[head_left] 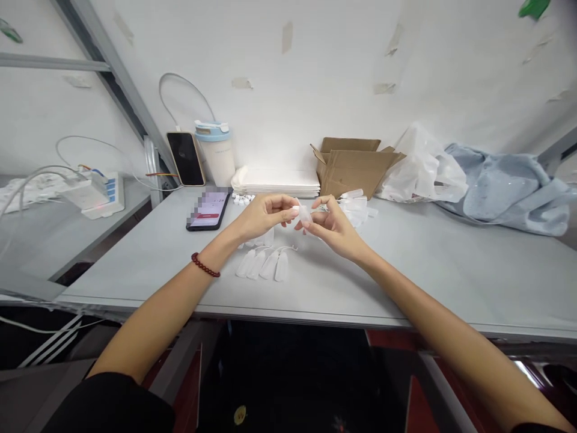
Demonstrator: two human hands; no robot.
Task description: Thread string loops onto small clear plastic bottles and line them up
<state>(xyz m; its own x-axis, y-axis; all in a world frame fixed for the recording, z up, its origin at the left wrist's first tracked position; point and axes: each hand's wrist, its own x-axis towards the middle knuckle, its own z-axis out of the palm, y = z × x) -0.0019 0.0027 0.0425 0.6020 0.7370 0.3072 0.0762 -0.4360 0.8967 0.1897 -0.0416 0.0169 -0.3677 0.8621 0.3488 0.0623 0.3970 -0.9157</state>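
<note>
Above the middle of the table, my two hands meet at a small translucent white plastic bottle [306,214]. My right hand [339,231] grips its body between thumb and fingers. At the bottle's left end, my left hand [267,215] pinches a small white cap [295,208]; whether it is seated on the bottle I cannot tell. Below my hands, several similar soft bottles with thin tubes [265,266] lie in a row. Behind my left hand are several loose white caps [242,199]. More translucent bottles [356,207] are heaped just beyond my right hand.
A lit phone [208,208] lies left, with another phone [186,159] propped behind it beside a tumbler [215,153]. At the back stand a white stack [282,182], an open cardboard box [354,168], a plastic bag [424,168] and blue cloth [505,186]. A power strip [106,195] sits far left.
</note>
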